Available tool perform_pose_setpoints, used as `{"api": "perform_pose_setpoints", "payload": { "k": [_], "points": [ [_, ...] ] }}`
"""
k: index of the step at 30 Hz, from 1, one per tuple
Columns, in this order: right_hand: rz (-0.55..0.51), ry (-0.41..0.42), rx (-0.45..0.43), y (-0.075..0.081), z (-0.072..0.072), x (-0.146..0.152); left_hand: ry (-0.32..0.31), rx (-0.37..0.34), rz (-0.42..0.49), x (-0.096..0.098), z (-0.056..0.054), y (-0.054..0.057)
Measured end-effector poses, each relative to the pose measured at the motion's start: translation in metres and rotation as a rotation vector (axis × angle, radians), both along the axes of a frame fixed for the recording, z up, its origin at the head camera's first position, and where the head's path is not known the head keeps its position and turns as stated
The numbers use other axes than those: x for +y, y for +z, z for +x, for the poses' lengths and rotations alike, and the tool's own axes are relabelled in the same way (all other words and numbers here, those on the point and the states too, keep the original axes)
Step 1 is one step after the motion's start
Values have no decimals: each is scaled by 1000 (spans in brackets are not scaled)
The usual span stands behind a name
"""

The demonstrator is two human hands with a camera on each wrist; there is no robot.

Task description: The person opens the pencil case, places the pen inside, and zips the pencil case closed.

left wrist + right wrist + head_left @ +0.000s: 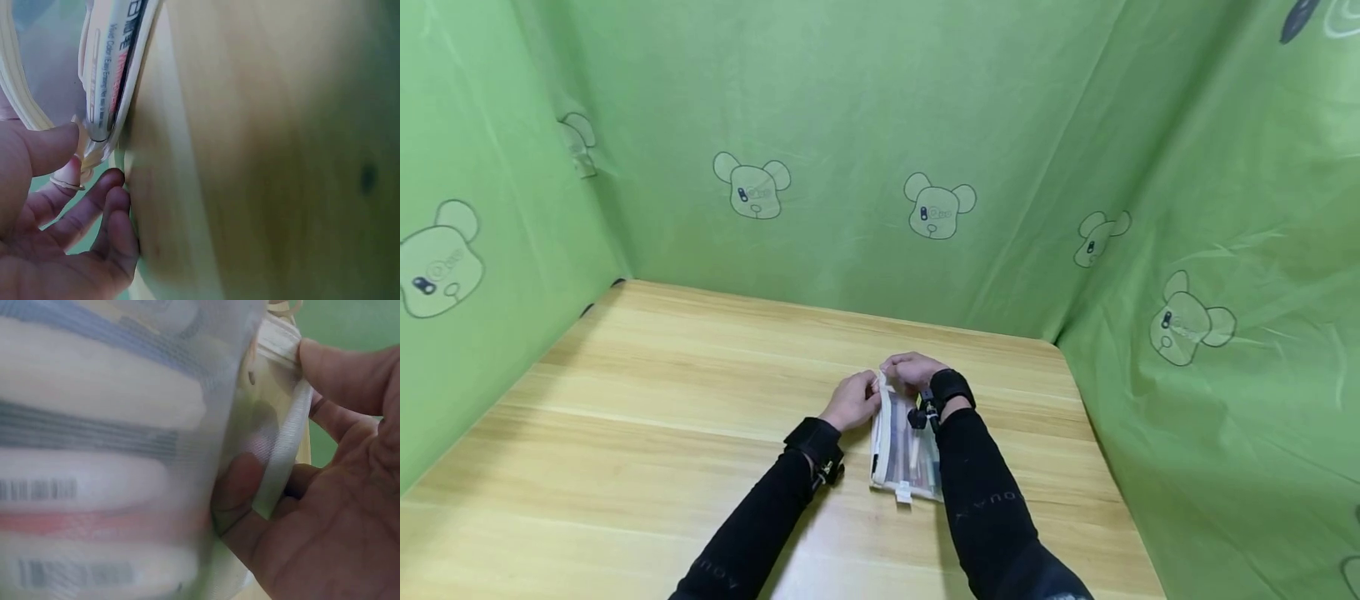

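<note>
A translucent mesh pouch (906,457) with several pens inside lies on the wooden table (662,400). Both hands meet at its far end. My left hand (852,400) pinches a small cream tab (76,169) at the pouch's corner between thumb (44,147) and forefinger; the pens (109,75) show just above it. My right hand (913,372) grips the same end, with the thumb (337,369) on the white edge band (284,444) and a finger (240,481) behind the mesh. The pens (94,406) fill the left of the right wrist view.
Green cloth walls (880,125) printed with bear faces enclose the table at the back and on both sides. The table's right edge (1105,467) runs close to the right arm. Bare wood stretches to the left of the hands.
</note>
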State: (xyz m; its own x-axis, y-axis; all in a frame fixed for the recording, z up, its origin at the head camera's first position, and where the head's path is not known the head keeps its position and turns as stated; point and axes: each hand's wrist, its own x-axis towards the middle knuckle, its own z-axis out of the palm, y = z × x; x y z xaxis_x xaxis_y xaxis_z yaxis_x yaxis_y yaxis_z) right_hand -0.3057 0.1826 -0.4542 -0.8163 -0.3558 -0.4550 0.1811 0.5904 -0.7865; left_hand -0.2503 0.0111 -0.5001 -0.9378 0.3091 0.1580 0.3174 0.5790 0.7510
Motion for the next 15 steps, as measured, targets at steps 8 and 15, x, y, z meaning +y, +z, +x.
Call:
{"api": "perform_pose_setpoints", "payload": {
  "k": [8, 15],
  "points": [
    [91, 12, 49, -11, -20, 2, 116, -3, 37, 1, 0, 4],
    [158, -35, 58, -18, -22, -2, 115, 1, -25, 1, -3, 7]
  ]
}}
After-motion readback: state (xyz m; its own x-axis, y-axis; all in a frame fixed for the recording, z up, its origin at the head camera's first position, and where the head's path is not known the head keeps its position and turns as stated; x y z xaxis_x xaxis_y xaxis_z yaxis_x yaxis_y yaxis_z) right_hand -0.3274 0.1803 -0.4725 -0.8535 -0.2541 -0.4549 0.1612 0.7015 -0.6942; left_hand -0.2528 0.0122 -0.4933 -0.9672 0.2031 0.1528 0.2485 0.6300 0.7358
